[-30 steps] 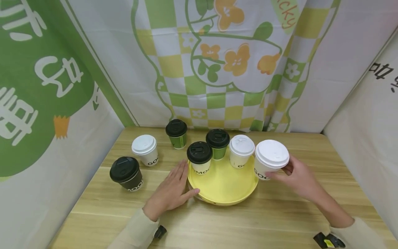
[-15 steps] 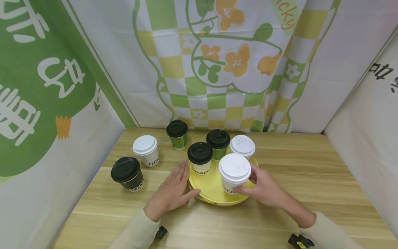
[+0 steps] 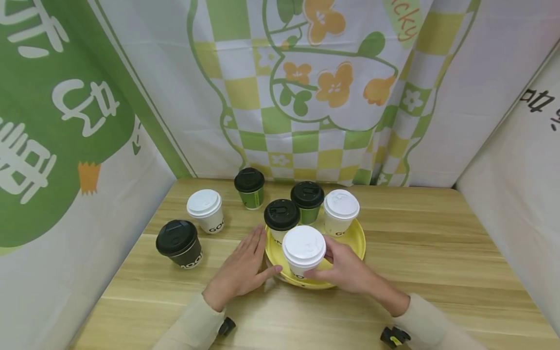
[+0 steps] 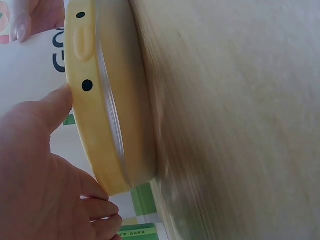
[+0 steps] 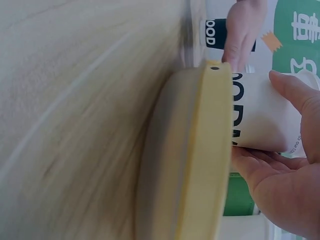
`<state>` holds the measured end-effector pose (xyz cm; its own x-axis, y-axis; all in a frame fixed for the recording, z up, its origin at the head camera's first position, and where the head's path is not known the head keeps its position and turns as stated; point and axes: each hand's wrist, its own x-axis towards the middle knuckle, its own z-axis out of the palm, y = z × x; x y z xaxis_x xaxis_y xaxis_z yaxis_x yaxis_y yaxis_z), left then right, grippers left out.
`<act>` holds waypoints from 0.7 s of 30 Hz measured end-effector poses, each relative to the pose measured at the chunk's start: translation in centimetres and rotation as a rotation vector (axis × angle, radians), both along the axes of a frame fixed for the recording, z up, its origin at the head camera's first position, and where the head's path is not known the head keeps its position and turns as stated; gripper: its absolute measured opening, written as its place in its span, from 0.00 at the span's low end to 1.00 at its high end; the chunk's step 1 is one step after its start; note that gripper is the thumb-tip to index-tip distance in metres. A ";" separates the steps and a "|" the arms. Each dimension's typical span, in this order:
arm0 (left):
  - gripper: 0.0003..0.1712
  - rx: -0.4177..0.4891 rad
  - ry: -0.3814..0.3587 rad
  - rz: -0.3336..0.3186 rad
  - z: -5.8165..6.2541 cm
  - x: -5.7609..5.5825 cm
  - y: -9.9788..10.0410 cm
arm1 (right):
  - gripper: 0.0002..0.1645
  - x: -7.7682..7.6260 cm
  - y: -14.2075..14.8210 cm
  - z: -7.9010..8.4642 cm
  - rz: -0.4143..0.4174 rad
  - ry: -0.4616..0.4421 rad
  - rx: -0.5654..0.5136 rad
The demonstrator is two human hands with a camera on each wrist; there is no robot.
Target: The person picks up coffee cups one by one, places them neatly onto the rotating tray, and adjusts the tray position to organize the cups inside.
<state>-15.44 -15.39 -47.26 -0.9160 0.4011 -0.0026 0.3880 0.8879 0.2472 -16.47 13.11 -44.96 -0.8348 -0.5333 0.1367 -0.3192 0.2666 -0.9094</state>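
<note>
In the head view my right hand (image 3: 350, 270) grips a white paper coffee cup (image 3: 304, 245) with a white lid, upright over the front of a round yellow tray (image 3: 359, 243). The right wrist view shows thumb and fingers on either side of this cup (image 5: 265, 110); the tray's rim hides its base, so contact with the tray is unclear. My left hand (image 3: 239, 272) touches the tray's left edge, fingers extended, thumb on the rim. Also on the tray are a black-lidded white cup (image 3: 282, 216), a black-lidded green cup (image 3: 307, 199) and another white cup (image 3: 341, 209).
Left of the tray on the wooden table (image 3: 420, 243) stand a white cup (image 3: 205, 209), a black cup (image 3: 179, 245) and a green cup (image 3: 250, 189) with a black lid. A patterned curtain (image 3: 315, 97) hangs behind the table, and fabric walls flank it.
My right hand has carried the white cup leftward from beyond the tray's right edge to the tray's front left. My left hand has stayed at the tray's edge.
</note>
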 end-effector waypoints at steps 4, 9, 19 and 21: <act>0.60 -0.004 0.000 -0.002 -0.1 0.0 0.0 | 0.52 -0.4 -0.6 -0.9 0.018 -0.006 -0.008; 0.60 -0.006 -0.008 -0.002 -0.2 -0.1 0.0 | 0.52 -0.7 -1.1 -1.4 0.029 -0.015 0.000; 0.60 -0.007 0.003 -0.006 -0.4 -0.1 -0.1 | 0.52 -1.0 -1.5 -1.9 0.012 -0.029 0.024; 0.60 -0.006 0.004 -0.006 -0.4 -0.1 -0.1 | 0.53 -1.1 -1.5 -1.9 0.016 -0.029 0.022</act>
